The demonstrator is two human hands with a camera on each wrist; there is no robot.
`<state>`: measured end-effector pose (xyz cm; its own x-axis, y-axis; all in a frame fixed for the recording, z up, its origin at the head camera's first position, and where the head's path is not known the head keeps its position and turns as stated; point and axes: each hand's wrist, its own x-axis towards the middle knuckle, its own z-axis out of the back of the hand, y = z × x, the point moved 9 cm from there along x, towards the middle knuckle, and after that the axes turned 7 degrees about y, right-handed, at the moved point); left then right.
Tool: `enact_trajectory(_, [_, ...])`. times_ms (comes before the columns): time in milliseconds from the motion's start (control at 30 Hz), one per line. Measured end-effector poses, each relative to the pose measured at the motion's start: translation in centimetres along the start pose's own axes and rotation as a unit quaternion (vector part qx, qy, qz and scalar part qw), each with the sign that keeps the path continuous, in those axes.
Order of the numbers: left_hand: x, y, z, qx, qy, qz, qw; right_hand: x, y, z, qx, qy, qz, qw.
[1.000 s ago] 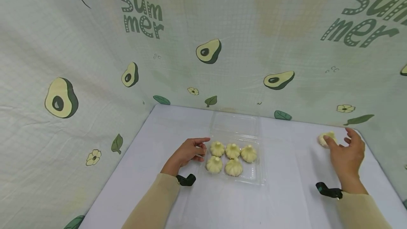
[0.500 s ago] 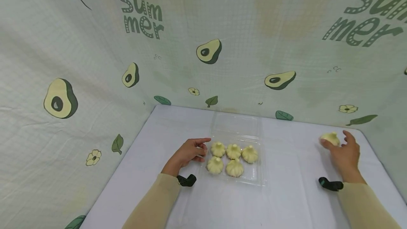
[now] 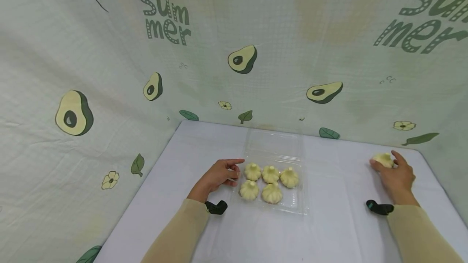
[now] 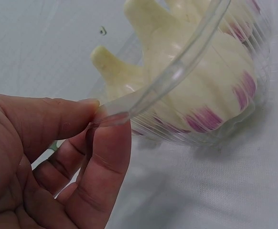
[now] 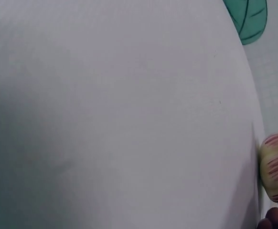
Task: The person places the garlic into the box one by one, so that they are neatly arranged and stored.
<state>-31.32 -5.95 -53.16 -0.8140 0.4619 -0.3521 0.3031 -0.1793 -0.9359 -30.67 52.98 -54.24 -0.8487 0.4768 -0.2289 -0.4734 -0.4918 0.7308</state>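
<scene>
A clear plastic clamshell container (image 3: pixel 291 200) stands mid-table with its lid (image 3: pixel 273 143) laid back. Several pale garlic bulbs (image 3: pixel 272 193) sit inside, in two rows. My left hand (image 3: pixel 218 174) pinches the container's left rim between thumb and index finger; the left wrist view shows the plastic rim (image 4: pixel 177 71) and purple-streaked bulbs (image 4: pixel 201 81) behind it. Far right, my right hand (image 3: pixel 398 178) holds a single garlic bulb (image 3: pixel 384 159), thumb on its near left side and fingers at its right. In the right wrist view this bulb (image 5: pixel 275 167) is partly cut off.
White cloth covers the table (image 3: pixel 336 222). A printed curtain (image 3: pixel 278 60) hangs along the back and left edges. Beyond the right edge hangs more of it. The single bulb lies near the table's far right corner.
My right hand has come in closer around the single garlic bulb, its thumb and fingers drawing together on it. The left hand keeps its place at the container. The head view has shifted slightly.
</scene>
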Motion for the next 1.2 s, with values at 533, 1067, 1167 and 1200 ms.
enact_trajectory(533, [0.1, 0.2, 0.0, -0.001, -0.001, 0.002, 1.0, -0.4, -0.6, 0.4, 0.015, -0.013, -0.005, 1.0])
enact_trajectory(1067, [0.0, 0.2, -0.1, 0.002, -0.005, 0.002, 1.0, -2.0, -0.9, 1.2, 0.025, -0.042, 0.007, 0.999])
enact_trajectory(1167, [0.0, 0.1, -0.2, 0.004, -0.005, 0.001, 1.0, -2.5, -0.8, 1.4, 0.019, -0.042, 0.004, 0.999])
enact_trajectory(1200, [-0.1, 0.0, -0.2, 0.005, -0.005, 0.0, 1.0, -2.6, -0.7, 1.3, 0.014, -0.041, 0.006, 0.999])
